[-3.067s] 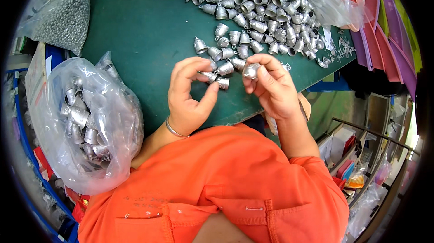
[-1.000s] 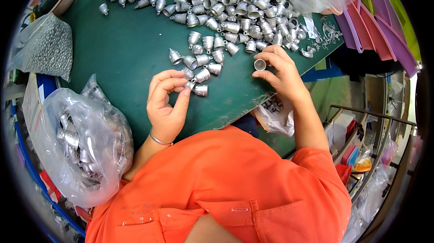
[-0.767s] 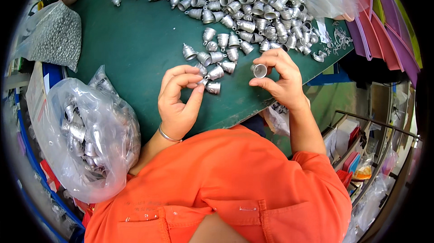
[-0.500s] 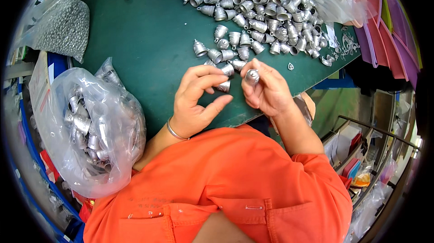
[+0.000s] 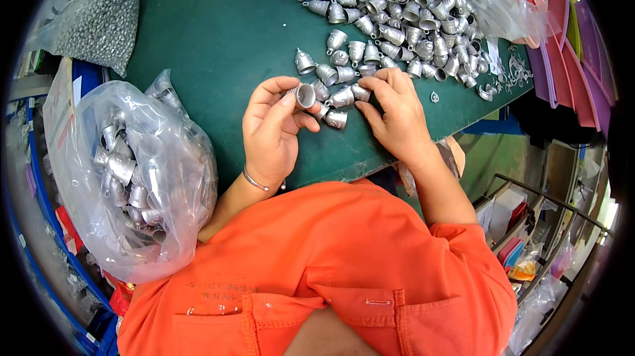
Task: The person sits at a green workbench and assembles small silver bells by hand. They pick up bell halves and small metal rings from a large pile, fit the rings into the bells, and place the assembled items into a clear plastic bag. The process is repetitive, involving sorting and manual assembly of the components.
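Pinched in the fingers of my left hand is a small silver metal bell, its hollow mouth facing up. My right hand is lowered to the table, thumb and fingers closed about another silver bell, which they partly cover. Right beside it lie a tilted bell and a nearer one on its side. A loose group of similar bells sits just beyond my hands, most of them with a small loop on top.
The green tabletop carries a large heap of bells at the far side. A clear bag of bells stands at left, with a bag of small silver beads behind it. Small metal pieces lie near the right edge.
My left hand was empty and now holds a bell. My right hand held a raised bell; now it has come down onto one among those on the table.
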Demonstrator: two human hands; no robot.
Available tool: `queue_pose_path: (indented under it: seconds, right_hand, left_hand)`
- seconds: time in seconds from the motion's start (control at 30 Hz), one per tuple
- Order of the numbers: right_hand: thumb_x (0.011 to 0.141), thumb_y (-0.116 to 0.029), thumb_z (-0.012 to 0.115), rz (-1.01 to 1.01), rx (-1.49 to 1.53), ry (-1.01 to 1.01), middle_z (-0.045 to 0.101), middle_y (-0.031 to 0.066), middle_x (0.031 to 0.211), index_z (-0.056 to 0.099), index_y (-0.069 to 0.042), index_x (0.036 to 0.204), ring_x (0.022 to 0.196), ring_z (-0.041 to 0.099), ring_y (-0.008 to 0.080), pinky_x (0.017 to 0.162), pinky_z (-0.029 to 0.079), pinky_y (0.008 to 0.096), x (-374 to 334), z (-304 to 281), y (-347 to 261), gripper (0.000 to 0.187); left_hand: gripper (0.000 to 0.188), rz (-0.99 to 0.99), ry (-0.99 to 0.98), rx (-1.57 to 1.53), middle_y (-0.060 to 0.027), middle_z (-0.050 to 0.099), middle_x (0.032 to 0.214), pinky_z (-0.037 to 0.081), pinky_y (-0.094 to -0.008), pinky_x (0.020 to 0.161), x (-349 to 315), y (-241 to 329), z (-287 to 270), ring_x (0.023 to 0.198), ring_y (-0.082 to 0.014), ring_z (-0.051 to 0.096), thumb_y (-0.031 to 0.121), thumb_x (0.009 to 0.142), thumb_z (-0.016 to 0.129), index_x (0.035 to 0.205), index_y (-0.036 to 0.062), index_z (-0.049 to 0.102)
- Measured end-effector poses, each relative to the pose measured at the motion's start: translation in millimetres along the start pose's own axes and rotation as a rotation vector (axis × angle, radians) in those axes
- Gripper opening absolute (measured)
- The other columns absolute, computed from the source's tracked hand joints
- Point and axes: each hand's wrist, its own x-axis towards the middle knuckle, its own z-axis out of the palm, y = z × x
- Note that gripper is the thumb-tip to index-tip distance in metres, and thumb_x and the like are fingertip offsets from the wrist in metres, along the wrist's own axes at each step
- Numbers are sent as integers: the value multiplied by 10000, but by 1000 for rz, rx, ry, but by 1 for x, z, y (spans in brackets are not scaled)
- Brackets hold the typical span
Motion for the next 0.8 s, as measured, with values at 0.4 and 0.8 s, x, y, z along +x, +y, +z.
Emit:
queue_pose_path:
  seconds: [0.4,0.8]
  right_hand:
    - [646,80,679,-18,586,204,556,77,934,542,-44,1002,704,519,143,605,438,246,-8,6,-15,401]
    - [956,-291,430,796,1763,-229,563,62,728,518,-6,1010,519,519,120,412,382,214,-10,8,-21,304]
  left_hand:
    - [127,75,-205,577,-68,567,978,412,-187,558,-4,-2,2,697,-79,520,-5,842,563,967,-10,583]
    - [390,307,-370,692,-52,541,977,415,-204,574,-3,-2,5,652,-70,480,-8,680,738,1040,47,600]
